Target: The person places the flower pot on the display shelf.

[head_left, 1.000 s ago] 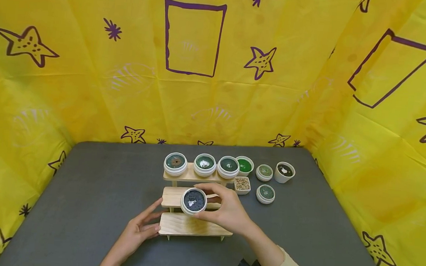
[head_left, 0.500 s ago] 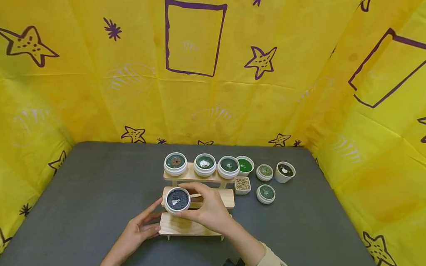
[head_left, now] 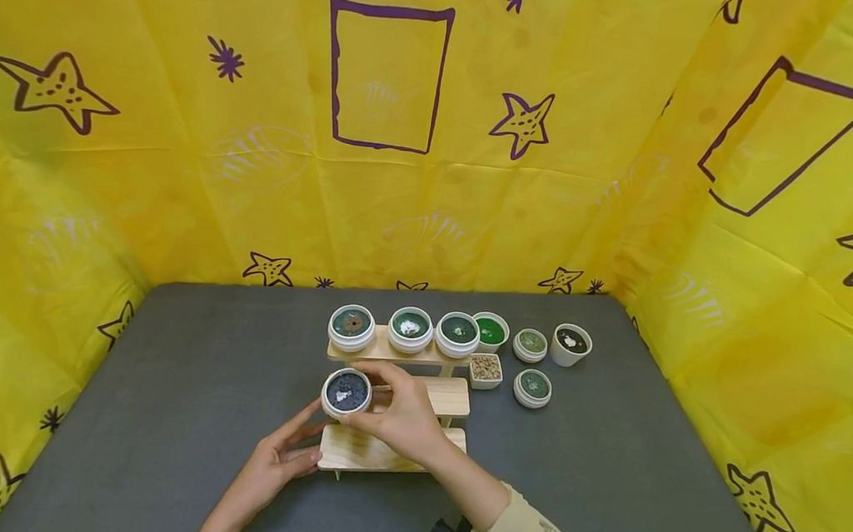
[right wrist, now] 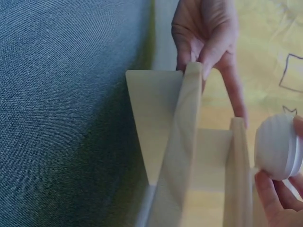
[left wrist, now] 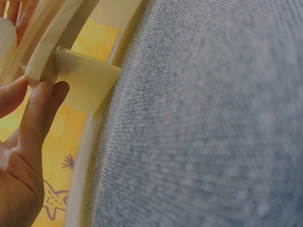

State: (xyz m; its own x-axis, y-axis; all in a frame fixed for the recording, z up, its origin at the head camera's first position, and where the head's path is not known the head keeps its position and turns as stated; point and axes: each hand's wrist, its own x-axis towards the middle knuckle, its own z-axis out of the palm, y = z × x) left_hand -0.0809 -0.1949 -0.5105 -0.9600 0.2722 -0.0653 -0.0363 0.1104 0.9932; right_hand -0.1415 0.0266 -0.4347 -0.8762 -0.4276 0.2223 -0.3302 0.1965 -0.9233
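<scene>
Yellow cloth (head_left: pixel 566 210) printed with purple starfish hangs beyond the rack and to both sides of it, apparently screening off the workspace. A dark grey table (head_left: pixel 199 382) spreads under the rack as a flat base. The three-tier wooden rack (head_left: pixel 454 398) is stepped, presumably so each row shows above the one in front. At the rack's left end, the left hand (head_left: pixel 271 463) pinches the lowest shelf, probably to steady it. The right hand (head_left: pixel 407 415) reaches over the rack and grips a white jar (head_left: pixel 346 392) by its sides, likely to keep its dark contents level. This jar is at the left end of the rack's middle shelf; I cannot tell whether it touches the wood. Three similar jars (head_left: pixel 410 330) line the rack's top shelf. Right of the rack are a green-filled cup (head_left: pixel 491 331), a dark-filled cup (head_left: pixel 571 344), two smaller jars (head_left: pixel 533 388) and a square dish (head_left: pixel 485 371) of pebble-like bits.
</scene>
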